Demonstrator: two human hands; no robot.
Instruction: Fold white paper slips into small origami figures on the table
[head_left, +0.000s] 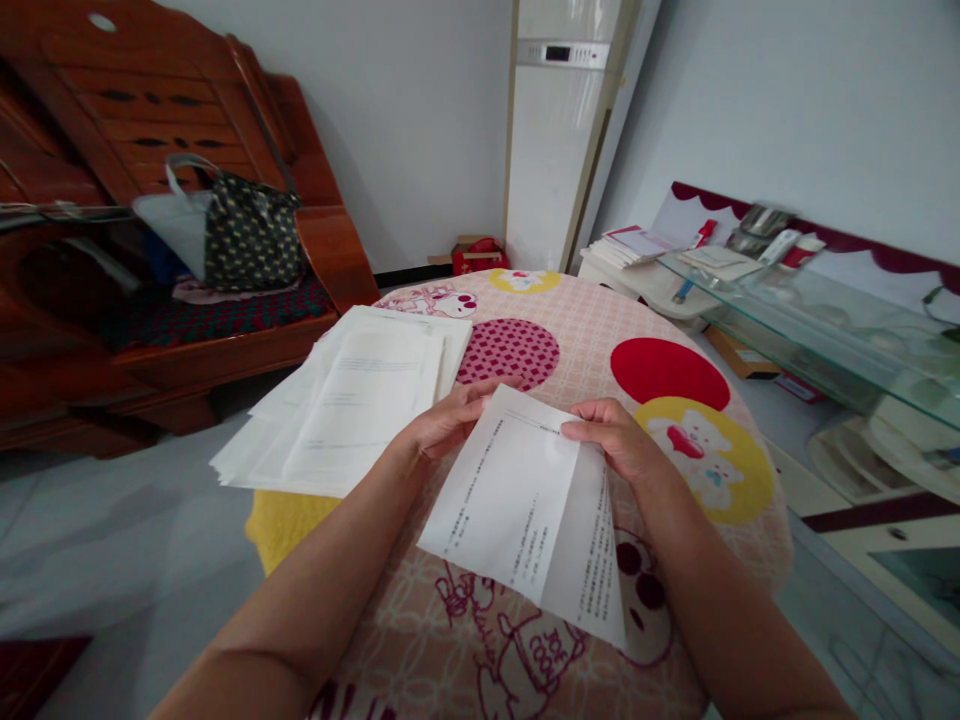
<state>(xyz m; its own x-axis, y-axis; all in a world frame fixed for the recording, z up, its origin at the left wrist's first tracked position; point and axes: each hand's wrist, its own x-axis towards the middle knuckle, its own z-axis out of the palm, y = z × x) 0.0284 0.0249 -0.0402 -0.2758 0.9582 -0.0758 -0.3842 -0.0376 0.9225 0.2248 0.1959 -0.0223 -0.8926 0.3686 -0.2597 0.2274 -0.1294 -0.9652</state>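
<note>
A printed sheet of paper (510, 490), creased down its length, is held tilted above the patterned tablecloth (585, 320). My right hand (619, 435) pinches its upper right edge, thumb on top. At the upper left edge is my left hand (457, 415), with its fingers curled behind the paper and partly hidden. Left of the held sheet lies a loose stack of papers (360, 400), its edges uneven and the top page faintly printed.
A wooden bench (202, 340) with a dark patterned bag (251, 235) stands at the left. Along the right is a glass-topped cabinet (817, 330) bearing papers and small items. A tall white air conditioner (555, 150) stands behind the round table.
</note>
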